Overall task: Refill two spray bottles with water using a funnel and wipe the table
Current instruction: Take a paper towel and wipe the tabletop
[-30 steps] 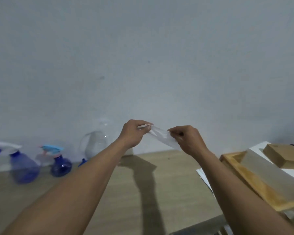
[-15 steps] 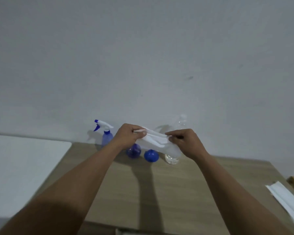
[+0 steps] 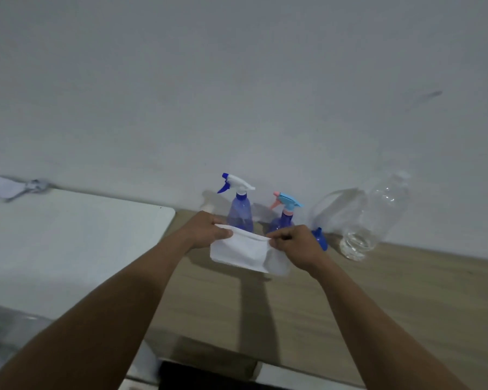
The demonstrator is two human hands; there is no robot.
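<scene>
I hold the folded white paper tissue (image 3: 243, 253) stretched above the wooden table (image 3: 378, 299), left hand (image 3: 209, 230) and right hand (image 3: 296, 244) each pinching a top corner, probably readying it for wiping; two blue translucent spray bottles (image 3: 240, 212) stand capped behind it

- Just one view here, from the camera on your head, so nothing overlaps with a second angle.
- It faces forward and slightly down along your forearms, toward the wall (image 3: 237, 80) behind the desk (image 3: 378, 291).
- Pretty close in: wall fills the upper half, desk the bottom.
</scene>
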